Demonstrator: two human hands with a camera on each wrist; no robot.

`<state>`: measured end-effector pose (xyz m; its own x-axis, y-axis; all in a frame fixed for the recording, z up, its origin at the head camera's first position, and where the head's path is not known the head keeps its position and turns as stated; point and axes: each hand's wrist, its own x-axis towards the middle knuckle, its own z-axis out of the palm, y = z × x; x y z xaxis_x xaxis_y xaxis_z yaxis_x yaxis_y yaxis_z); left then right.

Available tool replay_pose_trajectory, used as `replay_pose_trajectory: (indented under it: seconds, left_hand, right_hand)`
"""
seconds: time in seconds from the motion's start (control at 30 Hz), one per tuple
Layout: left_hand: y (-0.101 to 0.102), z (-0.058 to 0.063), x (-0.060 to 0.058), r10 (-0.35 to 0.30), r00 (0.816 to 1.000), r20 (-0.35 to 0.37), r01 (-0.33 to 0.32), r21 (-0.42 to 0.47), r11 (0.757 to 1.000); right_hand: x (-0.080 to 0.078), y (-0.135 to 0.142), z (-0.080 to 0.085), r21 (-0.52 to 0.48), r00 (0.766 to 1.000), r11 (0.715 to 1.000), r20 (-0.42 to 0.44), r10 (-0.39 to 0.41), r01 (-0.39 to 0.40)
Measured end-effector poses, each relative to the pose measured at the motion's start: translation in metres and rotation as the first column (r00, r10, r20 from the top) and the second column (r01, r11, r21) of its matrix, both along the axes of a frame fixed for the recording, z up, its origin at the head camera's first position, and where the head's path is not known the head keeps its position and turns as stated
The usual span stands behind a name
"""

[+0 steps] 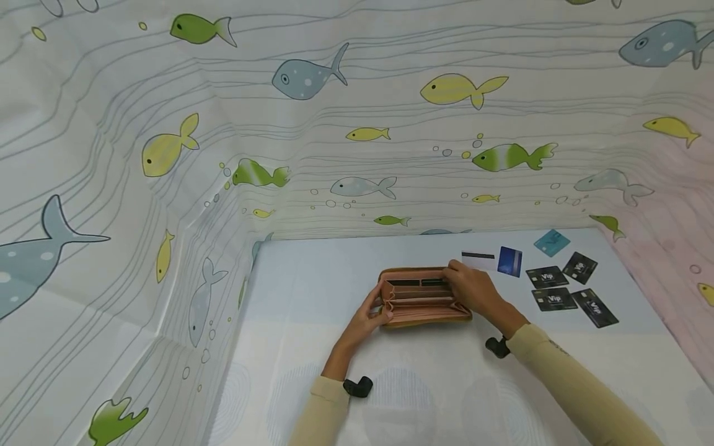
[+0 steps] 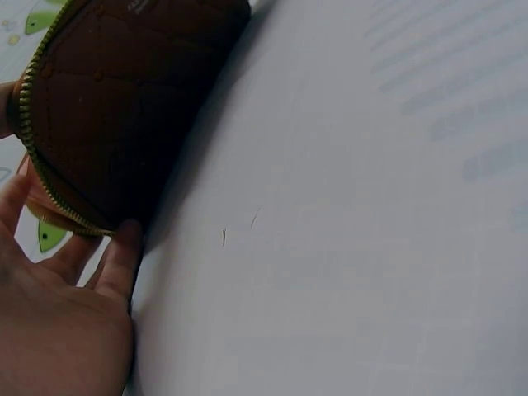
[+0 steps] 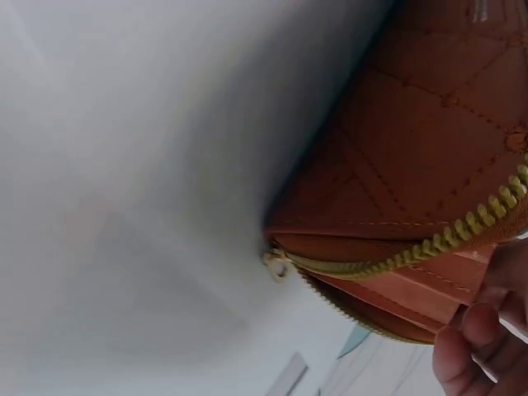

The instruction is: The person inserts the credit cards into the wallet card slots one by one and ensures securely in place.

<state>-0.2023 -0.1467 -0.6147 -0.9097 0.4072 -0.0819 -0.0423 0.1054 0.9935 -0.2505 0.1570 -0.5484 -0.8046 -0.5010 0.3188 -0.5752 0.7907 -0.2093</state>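
A brown zip-around wallet [image 1: 424, 313] stands unzipped on the table, its pink-tan compartments facing up. Dark cards [image 1: 404, 283] show in slots along its back inner side. My left hand [image 1: 359, 323] holds the wallet's left end, thumb in front and fingers at the side. At the back right corner, the fingers of my right hand [image 1: 475, 290] are curled over the rim and pinch it. The right wrist view shows the quilted outside, gold zip teeth [image 3: 462, 235] and a zip pull [image 3: 278, 264], with curled fingertips [image 3: 480, 323] at the opening.
Right of the wallet lie a white card with a black stripe [image 1: 478, 255], a blue card [image 1: 510, 261] and a teal card [image 1: 552, 243]. Several black Vip cards [image 1: 555, 299] are spread beside them. A fish-patterned sheet [image 1: 413, 167] rises behind the table.
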Motion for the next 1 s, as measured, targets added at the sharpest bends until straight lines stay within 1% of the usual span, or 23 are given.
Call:
replay_pose_trajectory:
  seconds: [0.07, 0.17, 0.23, 0.3, 0.37, 0.43, 0.53, 0.63, 0.7, 0.87, 0.93, 1.0]
  left_hand:
    - [-0.001, 0.001, 0.0, -0.001, 1.0, 0.0, 0.001, 0.005, 1.0]
    - [-0.001, 0.003, 0.001, 0.003, 1.0, -0.006, -0.003, 0.005, 1.0]
    - [-0.001, 0.003, 0.0, 0.004, 1.0, -0.016, -0.004, 0.003, 1.0]
    - [-0.001, 0.003, 0.0, 0.003, 1.0, -0.012, -0.003, 0.003, 1.0]
    - [-0.001, 0.003, 0.0, 0.001, 1.0, -0.005, -0.001, 0.011, 1.0]
    - [-0.001, 0.002, 0.0, 0.002, 1.0, 0.01, -0.002, 0.02, 1.0]
    - [-0.001, 0.0, 0.0, 0.001, 1.0, 0.013, -0.001, 0.021, 1.0]
    - [-0.001, 0.0, 0.001, 0.004, 1.0, 0.008, -0.004, 0.011, 1.0]
    - [-0.001, 0.0, 0.002, 0.003, 1.0, 0.003, -0.003, 0.01, 1.0]
    - [0.0, 0.0, 0.001, 0.001, 1.0, 0.015, -0.001, 0.005, 1.0]
    - [-0.001, 0.0, 0.001, -0.002, 1.0, 0.03, 0.002, 0.007, 1.0]
    - [-0.001, 0.0, 0.001, -0.009, 0.999, 0.041, 0.009, 0.013, 1.0]
  right_hand:
    - [0.002, 0.002, -0.002, -0.047, 1.0, 0.999, -0.024, -0.005, 0.003]
    - [0.005, 0.007, 0.0, -0.127, 0.999, 0.992, -0.033, -0.032, 0.028]
    - [0.007, 0.013, 0.001, -0.173, 0.997, 0.983, -0.038, -0.063, 0.055]
    - [0.008, 0.022, 0.002, -0.204, 0.994, 0.975, -0.042, -0.1, 0.089]
    - [0.009, 0.032, 0.001, -0.212, 0.99, 0.971, -0.057, -0.129, 0.115]
    - [0.011, 0.045, -0.001, -0.212, 0.985, 0.965, -0.049, -0.166, 0.152]
    - [0.015, 0.066, -0.003, -0.203, 0.974, 0.954, -0.006, -0.226, 0.22]
    - [0.02, 0.09, -0.006, -0.197, 0.955, 0.935, 0.038, -0.294, 0.295]
    - [0.024, 0.106, -0.006, -0.191, 0.937, 0.917, 0.078, -0.34, 0.349]
    - [0.037, 0.144, -0.005, -0.156, 0.876, 0.87, 0.209, -0.434, 0.468]
    - [0.041, 0.158, -0.003, -0.145, 0.856, 0.857, 0.251, -0.451, 0.494]
    - [0.044, 0.169, -0.002, -0.137, 0.844, 0.849, 0.272, -0.463, 0.51]
